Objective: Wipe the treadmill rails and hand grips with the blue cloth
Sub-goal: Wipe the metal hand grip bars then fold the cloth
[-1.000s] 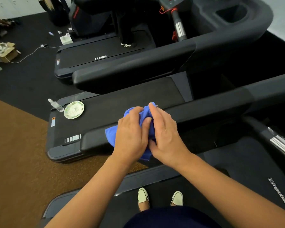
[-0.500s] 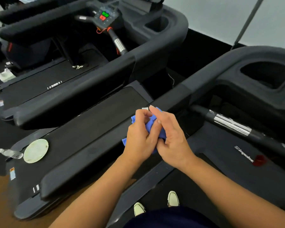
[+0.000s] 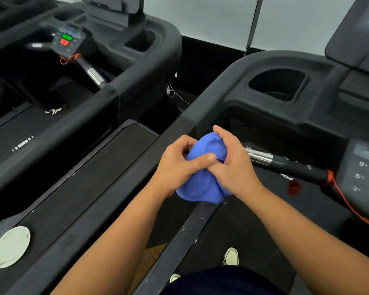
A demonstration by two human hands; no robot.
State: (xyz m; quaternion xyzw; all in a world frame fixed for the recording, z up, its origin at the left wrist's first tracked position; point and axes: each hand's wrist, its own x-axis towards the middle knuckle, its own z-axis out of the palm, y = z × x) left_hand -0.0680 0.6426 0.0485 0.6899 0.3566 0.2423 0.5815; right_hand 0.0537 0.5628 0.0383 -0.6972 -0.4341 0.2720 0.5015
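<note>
The blue cloth (image 3: 202, 184) is bunched into a ball between both hands, in the middle of the head view. My left hand (image 3: 177, 165) grips it from the left, thumb laid across its front. My right hand (image 3: 232, 165) grips it from the right, fingers curled over the top. The hands are held above the dark left rail (image 3: 107, 209) of the treadmill I stand on. Its hand grip (image 3: 262, 157), a black bar with a chrome sleeve, sticks out just right of my right hand.
A cup holder recess (image 3: 277, 86) and a keypad (image 3: 362, 173) with a red safety cord (image 3: 345, 201) lie to the right. A second treadmill (image 3: 73, 81) stands at the left. A round pale lid (image 3: 11, 246) lies at lower left. My shoes (image 3: 230, 256) are on the belt.
The view has swung right and up along the rail toward the console. Both hands moved forward along the rail, and the cloth is now bunched into a tighter ball between them.
</note>
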